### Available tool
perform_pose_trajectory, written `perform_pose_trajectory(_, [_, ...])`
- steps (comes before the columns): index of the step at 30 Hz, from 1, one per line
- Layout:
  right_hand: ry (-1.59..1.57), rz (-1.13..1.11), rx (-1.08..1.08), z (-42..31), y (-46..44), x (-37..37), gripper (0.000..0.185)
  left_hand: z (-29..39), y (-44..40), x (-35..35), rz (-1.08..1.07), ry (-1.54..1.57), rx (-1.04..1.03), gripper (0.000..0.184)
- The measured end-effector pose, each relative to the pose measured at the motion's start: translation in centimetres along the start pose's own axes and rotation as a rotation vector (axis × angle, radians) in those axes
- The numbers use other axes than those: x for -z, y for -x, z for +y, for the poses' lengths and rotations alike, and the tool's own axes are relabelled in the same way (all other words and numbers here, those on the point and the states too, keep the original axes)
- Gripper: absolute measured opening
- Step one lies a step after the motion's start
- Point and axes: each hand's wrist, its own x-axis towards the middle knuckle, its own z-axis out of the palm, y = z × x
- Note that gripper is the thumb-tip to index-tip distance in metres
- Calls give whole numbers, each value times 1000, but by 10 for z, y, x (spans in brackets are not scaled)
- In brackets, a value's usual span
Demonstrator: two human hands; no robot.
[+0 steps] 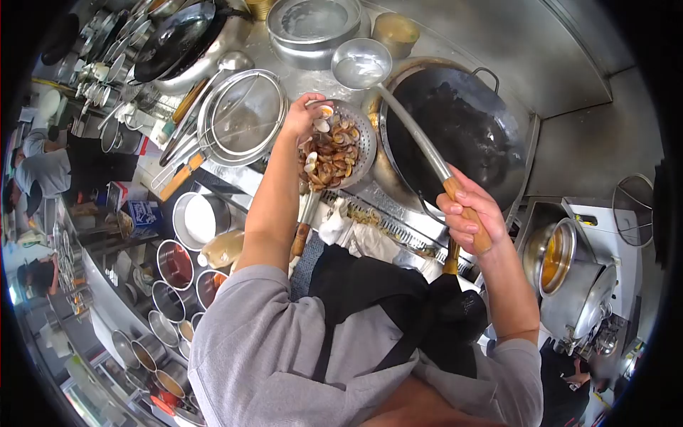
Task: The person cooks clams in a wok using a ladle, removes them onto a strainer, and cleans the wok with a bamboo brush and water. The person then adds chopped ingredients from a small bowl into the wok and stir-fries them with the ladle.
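Observation:
Clams (pixel 333 158) lie in a perforated metal strainer (pixel 366 142) whose wooden handle (pixel 301 238) points toward my body. My left hand (pixel 307 114) is at the strainer's upper left edge, its fingers closed on a clam shell (pixel 325 112). Wrapped round the wooden handle of a long metal ladle (pixel 416 133) is my right hand (pixel 473 211). The ladle's bowl (pixel 361 64) is up near a round metal pot (pixel 313 28), left of the large black wok (pixel 455 128), and its shaft crosses over the wok's left side.
Wire-mesh strainers (pixel 245 117) lie left of my left forearm. Below them are a container of white contents (pixel 199 220), a plastic bottle (pixel 222 249) and sauce pots (pixel 175 264). A white cloth (pixel 366 238) lies before me. A metal pot (pixel 580 306) stands right. A person (pixel 43 164) is far left.

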Motion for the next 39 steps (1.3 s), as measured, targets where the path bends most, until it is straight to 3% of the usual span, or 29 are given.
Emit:
perform_pose_trajectory(12, [36, 6, 8, 9, 54, 26, 65, -16, 37, -24, 6, 251, -90, 33])
perform_pose_trajectory(15, [84, -3, -13, 8, 58, 28, 66, -30, 28, -20, 139, 72, -11, 31])
perform_pose_trajectory(17, [130, 5, -33, 8, 60, 29, 67, -63, -1, 7, 47, -664, -253, 33])
perform_pose_trajectory(19, [179, 10, -49, 8, 59, 31, 68, -67, 1, -5, 67, -797, -271, 34])
perform_pose_trajectory(21, [231, 17, -68, 9, 58, 32, 69, -62, 12, -24, 202, -1313, -198, 35])
perform_pose_trajectory(23, [412, 37, -93, 9, 58, 31, 72, -63, 21, -30, 236, -1294, -180, 39])
perform_pose_trajectory(25, [455, 39, -104, 10, 57, 38, 74, -55, 38, -31, 339, -1227, -320, 37])
perform_pose_trajectory(27, [732, 94, -63, 15, 57, 44, 77, -59, 53, -14, 358, -1236, -382, 37])
perform_pose_trajectory(29, [879, 100, 8, 20, 59, 53, 78, -69, 73, 8, 438, -1221, -605, 37])
perform_pose_trajectory(31, [1031, 108, 77, 18, 64, 61, 80, -67, 121, 0, 561, -1210, -536, 33])
perform_pose_trajectory(35, [1031, 209, 355, 15, 72, 89, 80, -114, 180, 30, 475, -1292, -351, 37])
perform_pose_trajectory(36, [1015, 259, 352, 14, 73, 92, 79, -111, 202, 11, 495, -1246, -169, 36])
perform_pose_trajectory(37, [1001, 311, 349, 16, 73, 92, 79, -134, 204, 23, 523, -1252, -157, 41])
perform_pose_trajectory(38, [1003, 399, 334, 13, 74, 89, 78, -140, 211, 21, 524, -1298, -3, 46])
perform_pose_trajectory(39, [923, 359, 346, 6, 74, 96, 78, -144, 214, 18, 521, -1338, 144, 51])
